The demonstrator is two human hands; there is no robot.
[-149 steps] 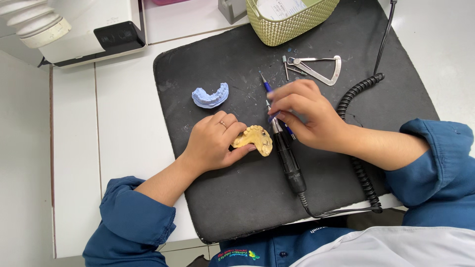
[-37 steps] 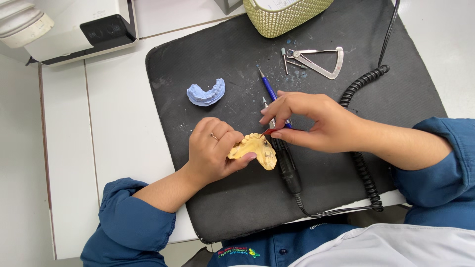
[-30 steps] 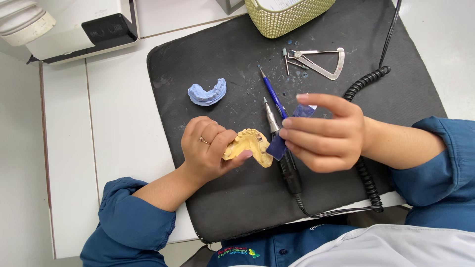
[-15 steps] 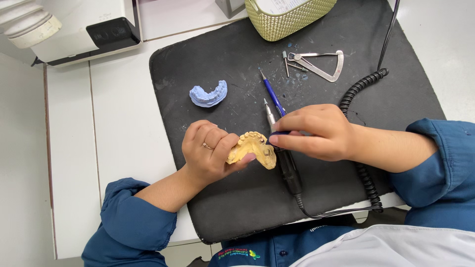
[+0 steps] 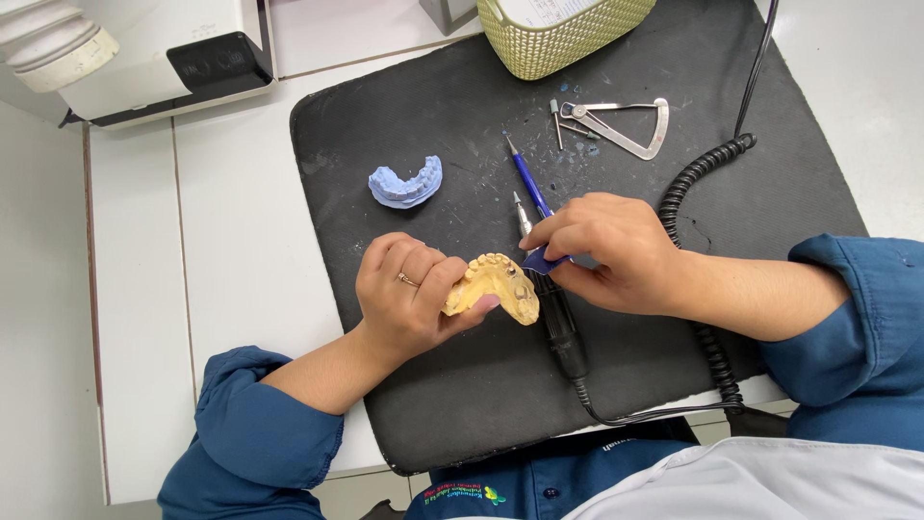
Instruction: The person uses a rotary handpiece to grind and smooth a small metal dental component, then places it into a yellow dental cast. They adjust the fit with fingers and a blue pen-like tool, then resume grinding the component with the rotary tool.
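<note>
White laminate worktop [image 5: 231,241], thin dark seam lines crossing it, one running near-to-far at left. Black rubber work mat [image 5: 462,385] with rounded corners, dusty and scuffed, covers centre and right. Far left: white boxy machine with black front panel [image 5: 207,63]. Far centre: pale green woven plastic basket [image 5: 563,43] on mat edge. Light even, bright, soft shadows. Paler surface beyond worktop's left edge.

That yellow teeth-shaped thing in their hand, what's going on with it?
A person in blue sleeves holds a yellow dental cast in the left hand above a black mat. The right hand pinches a small blue piece against the cast's teeth. A corded handpiece, a blue pen, a blue cast and a metal caliper lie on the mat.
</note>
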